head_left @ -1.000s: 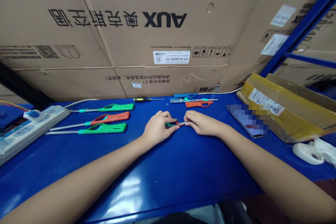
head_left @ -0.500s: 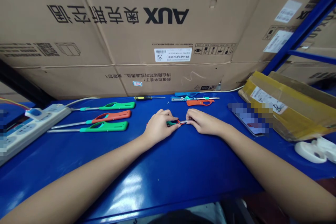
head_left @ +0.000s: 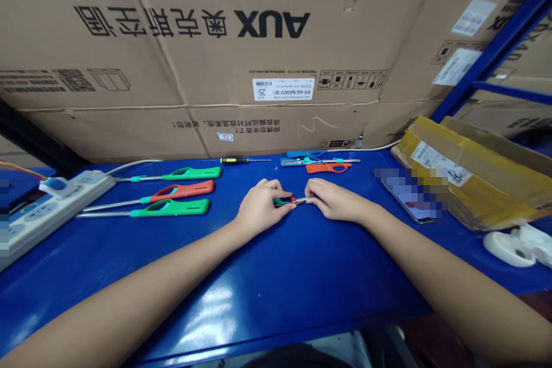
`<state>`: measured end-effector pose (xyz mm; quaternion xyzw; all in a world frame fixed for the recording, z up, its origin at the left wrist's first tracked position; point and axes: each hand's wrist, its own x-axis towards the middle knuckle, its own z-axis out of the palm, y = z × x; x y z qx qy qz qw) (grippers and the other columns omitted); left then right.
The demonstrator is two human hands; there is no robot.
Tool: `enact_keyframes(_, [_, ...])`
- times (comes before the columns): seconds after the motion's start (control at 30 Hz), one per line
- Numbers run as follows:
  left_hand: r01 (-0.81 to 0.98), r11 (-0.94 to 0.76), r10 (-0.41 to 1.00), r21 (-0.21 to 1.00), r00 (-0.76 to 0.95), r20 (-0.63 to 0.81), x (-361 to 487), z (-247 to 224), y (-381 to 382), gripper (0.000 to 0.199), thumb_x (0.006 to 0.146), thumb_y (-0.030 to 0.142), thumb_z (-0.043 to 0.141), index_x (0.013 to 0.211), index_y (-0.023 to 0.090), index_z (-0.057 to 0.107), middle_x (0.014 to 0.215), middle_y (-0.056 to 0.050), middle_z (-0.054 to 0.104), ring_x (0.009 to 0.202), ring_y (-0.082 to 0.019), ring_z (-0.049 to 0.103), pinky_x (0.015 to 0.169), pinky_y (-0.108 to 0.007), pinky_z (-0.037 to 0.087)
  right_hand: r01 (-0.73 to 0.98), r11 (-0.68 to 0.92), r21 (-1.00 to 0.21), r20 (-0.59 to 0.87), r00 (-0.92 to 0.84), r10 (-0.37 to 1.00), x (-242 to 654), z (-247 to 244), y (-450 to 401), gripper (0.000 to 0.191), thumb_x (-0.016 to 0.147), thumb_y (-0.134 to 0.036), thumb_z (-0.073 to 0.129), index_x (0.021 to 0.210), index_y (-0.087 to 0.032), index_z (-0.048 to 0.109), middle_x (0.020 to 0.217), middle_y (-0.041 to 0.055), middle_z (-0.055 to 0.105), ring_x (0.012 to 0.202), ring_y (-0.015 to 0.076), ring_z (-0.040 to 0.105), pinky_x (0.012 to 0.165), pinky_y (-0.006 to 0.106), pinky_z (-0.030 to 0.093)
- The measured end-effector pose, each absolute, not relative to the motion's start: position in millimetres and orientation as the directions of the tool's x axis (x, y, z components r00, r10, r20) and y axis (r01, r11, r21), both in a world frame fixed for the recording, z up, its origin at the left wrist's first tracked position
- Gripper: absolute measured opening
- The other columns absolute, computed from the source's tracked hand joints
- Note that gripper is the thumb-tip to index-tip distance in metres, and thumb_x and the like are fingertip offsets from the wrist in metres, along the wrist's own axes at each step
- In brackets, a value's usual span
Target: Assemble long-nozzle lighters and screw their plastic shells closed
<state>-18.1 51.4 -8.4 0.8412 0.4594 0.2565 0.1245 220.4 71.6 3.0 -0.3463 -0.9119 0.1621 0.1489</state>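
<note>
In the middle of the blue table (head_left: 241, 282), my left hand (head_left: 264, 205) is closed on a red and green lighter body (head_left: 282, 202), most of it hidden by the fingers. My right hand (head_left: 330, 198) pinches the small metal piece (head_left: 302, 200) at the lighter's right end. Behind my hands lie an orange casing half (head_left: 328, 168), a blue casing half (head_left: 306, 154) and an opened lighter with a metal rod (head_left: 293, 162). A black and yellow screwdriver (head_left: 235, 160) lies to their left.
Two green lighters (head_left: 194, 173) (head_left: 181, 207) and a red one (head_left: 185, 190) lie left, beside a power strip (head_left: 56, 207). Right are a phone (head_left: 409, 198), a yellow-taped box (head_left: 495, 195) and a white object (head_left: 511, 248). Large cartons (head_left: 194, 57) stand behind.
</note>
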Motion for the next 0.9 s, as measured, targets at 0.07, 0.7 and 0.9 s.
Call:
enact_keyframes(0.07, [0.709,-0.546,0.837,0.446,0.448,0.314,-18,-8,52,0.027,0.087,0.039,0.074,0.109,0.024,0.078,0.091,-0.002,0.070,0.086,-0.020,0.063,0.086,-0.036,0.046,0.580,0.703,-0.411,0.158,-0.715,0.681,221,3,73,0.007,0.096,-0.018,0.051,0.090,-0.021,0.054,0.094,0.0079,0.061,0.084,0.0210,0.056,0.077,0.035,0.047])
enact_keyframes(0.7, [0.828,-0.478,0.876,0.294,0.475,0.089,-59,25,34,0.053,0.082,0.042,0.073,0.130,0.021,0.065,0.125,-0.009,0.065,0.115,-0.032,0.061,0.097,-0.044,0.051,0.616,0.689,-0.381,0.101,-0.713,0.694,237,27,75,0.004,0.089,-0.021,0.063,0.092,-0.020,0.061,0.094,0.0074,0.063,0.083,0.0219,0.060,0.075,0.035,0.049])
enact_keyframes(0.9, [0.729,-0.506,0.862,0.461,0.444,0.245,-74,4,25,0.035,0.091,0.044,0.066,0.116,0.020,0.072,0.108,-0.008,0.067,0.103,-0.026,0.062,0.095,-0.042,0.050,0.617,0.721,-0.316,0.245,-0.681,0.690,208,26,60,0.013,0.097,-0.031,0.059,0.097,-0.019,0.064,0.100,0.0078,0.066,0.096,0.0227,0.058,0.089,0.039,0.045])
